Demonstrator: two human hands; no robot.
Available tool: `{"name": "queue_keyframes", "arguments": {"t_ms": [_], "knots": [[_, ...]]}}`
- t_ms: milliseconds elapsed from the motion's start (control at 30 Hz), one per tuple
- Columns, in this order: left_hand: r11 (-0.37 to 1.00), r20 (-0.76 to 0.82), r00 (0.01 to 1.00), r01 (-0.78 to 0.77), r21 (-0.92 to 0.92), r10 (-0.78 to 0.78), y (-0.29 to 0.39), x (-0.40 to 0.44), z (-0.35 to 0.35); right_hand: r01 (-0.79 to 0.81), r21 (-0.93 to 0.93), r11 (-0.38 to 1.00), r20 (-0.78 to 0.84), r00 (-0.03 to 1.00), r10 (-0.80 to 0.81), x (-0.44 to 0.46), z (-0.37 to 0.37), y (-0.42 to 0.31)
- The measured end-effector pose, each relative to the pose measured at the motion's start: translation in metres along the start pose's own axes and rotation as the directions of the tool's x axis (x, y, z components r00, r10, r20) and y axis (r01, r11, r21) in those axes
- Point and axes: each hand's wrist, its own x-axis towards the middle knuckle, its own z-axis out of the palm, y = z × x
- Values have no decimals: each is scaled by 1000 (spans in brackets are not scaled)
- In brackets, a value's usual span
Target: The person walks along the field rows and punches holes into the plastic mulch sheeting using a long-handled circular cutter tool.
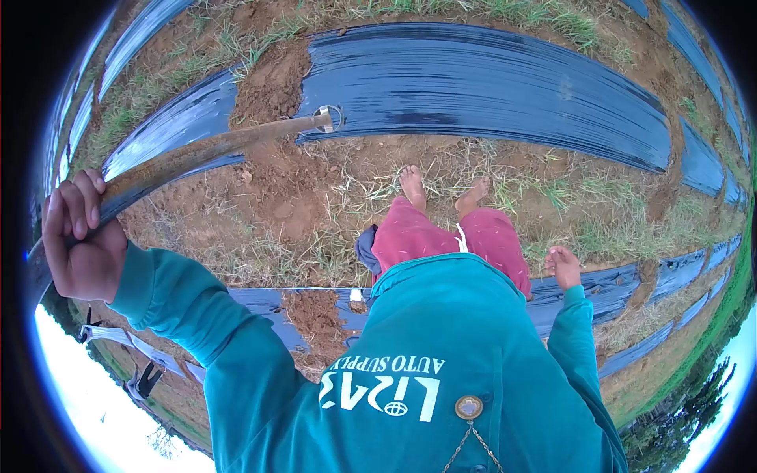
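While I monitor the head view, I locate the pole [213, 147] at the left side, slanting from the left hand [88, 251] toward the near edge of the black plastic film [473, 87]. Its far end carries a metal ring [325, 119], which appears over the film's edge; I cannot tell whether it touches.

The left grip is closed around the pole, fingers wrapped over the shaft. The right hand [563, 266] is apart from the pole, beside the red trousers [505, 244], with its fingers curled; I cannot tell whether that grip holds anything.

Bare soil [276, 79] interrupts the film beyond the pole. The left foot [412, 186] and right foot [475, 194] stand on dry grass, just short of the film.

Caution: one hand alone supports the pole, so I judge that a loose wrist could let the far end drop or swing. A low ring could snag and tear the film; a swing toward the body could strike a bare foot.
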Motion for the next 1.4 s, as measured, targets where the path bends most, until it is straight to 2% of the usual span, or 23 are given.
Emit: {"name": "queue_keyframes", "arguments": {"t_ms": [200, 300, 433, 533, 567, 600, 667, 767, 800, 933, 967, 1000, 1033, 1200, 1267, 1400], "knots": [[1000, 42, 999, 4, -12, -4, 16, 24, -34, -66, 5, 998, -6, 998, 66, -10, -2, 19], [1000, -49, 999, 21, -15, -21, 11, 32, -56, -114, -36, 993, -7, 993, 114, -19, -3, 21], [999, -260, 965, 36, 39, -25, -22, 32, -74, -133, -44, 990, 2, 991, 133, -23, -2, 24], [998, -400, 916, 28, 62, -1, -78, 22, -70, -146, -37, 989, -12, 989, 146, -32, -1, 2], [997, -469, 883, 15, 71, 20, -113, 15, -71, -142, -32, 989, -21, 990, 141, -32, 1, -3], [991, -473, 875, -53, 120, 104, -160, 4, -77, -143, -29, 989, -31, 989, 142, -34, 0, -4], [986, -554, 827, -2, 164, 94, -241, -19, -79, -113, -31, 993, -37, 993, 112, -40, -7, 4], [994, -567, 824, 52, 97, 13, -226, -22, -76, -113, -40, 993, -70, 992, 110, -53, -16, 8], [995, -569, 822, 45, 90, 14, -215, -21, -72, -165, -55, 985, -65, 985, 161, -62, -23, 22], [986, -390, 916, -31, 166, 94, -126, -11, -50, -254, -38, 966, -94, 964, 250, -55, -38, 59], [988, -401, 914, -7, 156, 69, -103, -10, -43, -260, -14, 965, -112, 960, 257, -53, -37, 59], [990, -407, 912, 5, 144, 54, -82, -9, -35, -245, 11, 969, -98, 965, 245, -48, -32, 61], [993, -325, 945, 9, 122, 31, -65, -11, -31, -234, 36, 972, -85, 968, 236, -46, -28, 65], [993, -174, 984, -16, 114, 36, -16, -32, 15, -178, 70, 982, -18, 984, 179, -32, -9, 83], [993, -141, 989, -23, 120, 40, -2, -38, 36, -143, 62, 988, 7, 990, 142, -17, -8, 85], [992, -89, 995, -29, 123, 40, 26, -55, 84, -60, 172, 983, 40, 998, 54, 7, -23, 84]]}}
